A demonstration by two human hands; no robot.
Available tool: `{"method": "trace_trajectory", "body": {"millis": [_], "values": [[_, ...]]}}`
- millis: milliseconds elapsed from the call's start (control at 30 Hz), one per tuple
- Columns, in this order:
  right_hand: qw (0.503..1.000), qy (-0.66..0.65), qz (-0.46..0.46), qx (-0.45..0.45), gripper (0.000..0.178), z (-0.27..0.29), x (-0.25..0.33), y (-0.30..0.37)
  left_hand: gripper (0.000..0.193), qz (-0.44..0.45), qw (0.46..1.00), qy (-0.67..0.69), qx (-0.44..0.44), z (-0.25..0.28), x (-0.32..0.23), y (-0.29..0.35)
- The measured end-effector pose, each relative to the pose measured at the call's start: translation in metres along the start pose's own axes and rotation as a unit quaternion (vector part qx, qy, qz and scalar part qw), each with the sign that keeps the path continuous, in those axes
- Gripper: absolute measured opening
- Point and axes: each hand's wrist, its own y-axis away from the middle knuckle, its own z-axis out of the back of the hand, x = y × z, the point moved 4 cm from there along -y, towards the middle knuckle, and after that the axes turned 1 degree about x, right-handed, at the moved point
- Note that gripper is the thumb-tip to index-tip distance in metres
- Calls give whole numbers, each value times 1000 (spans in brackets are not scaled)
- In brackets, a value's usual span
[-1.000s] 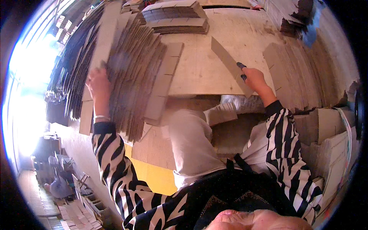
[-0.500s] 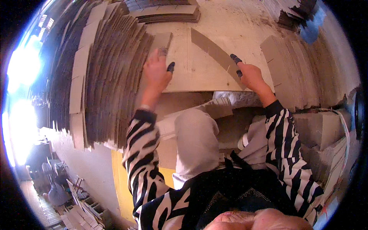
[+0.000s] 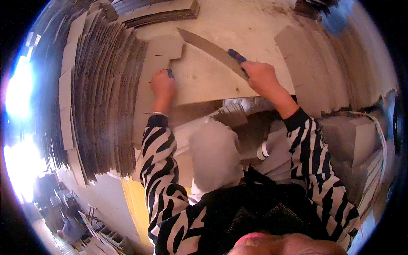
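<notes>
My right hand [image 3: 261, 77] pinches the near end of a long, narrow cardboard strip [image 3: 206, 44], which stands on its edge and runs to the far left over the pale table. Dark coverings wrap its thumb and forefinger. My left hand [image 3: 163, 88] is closed at the edge of a flat, slotted cardboard piece [image 3: 160, 47], beside the left row of cardboard; dark covering shows on a finger. Its fingertips are partly hidden, but they appear to grip this piece. The two cardboard pieces are close together at their far ends.
A long row of upright cardboard pieces [image 3: 106, 97] lines the left side. More slotted cardboard [image 3: 304, 70] leans in a stack at the right. A flat cardboard stack [image 3: 159, 15] lies at the back of the wooden table [image 3: 238, 25]. My knees are below its front edge.
My left hand has gone from spread fingers to closed at the slotted piece, which now shows more of its face. My right hand, still holding the strip, appears farther left; the whole view has shifted too.
</notes>
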Motion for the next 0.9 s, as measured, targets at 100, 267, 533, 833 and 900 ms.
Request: {"method": "trace_trajectory", "body": {"millis": [100,267,533,833,900], "values": [[995,-46,43,-81,22,17,10,4,21,30,965,261,21,8,-30,11],[975,-84,126,-162,20,3,36,-2,24,74,833,531,139,-18,-52,47],[996,-12,61,-66,24,-17,-1,4,24,-38,869,475,130,23,-118,40],[990,-4,-49,134,29,-3,-3,-1,21,-86,837,492,221,43,-123,34],[988,0,-51,149,29,-10,0,-1,21,-124,829,492,235,39,-114,29]]}}
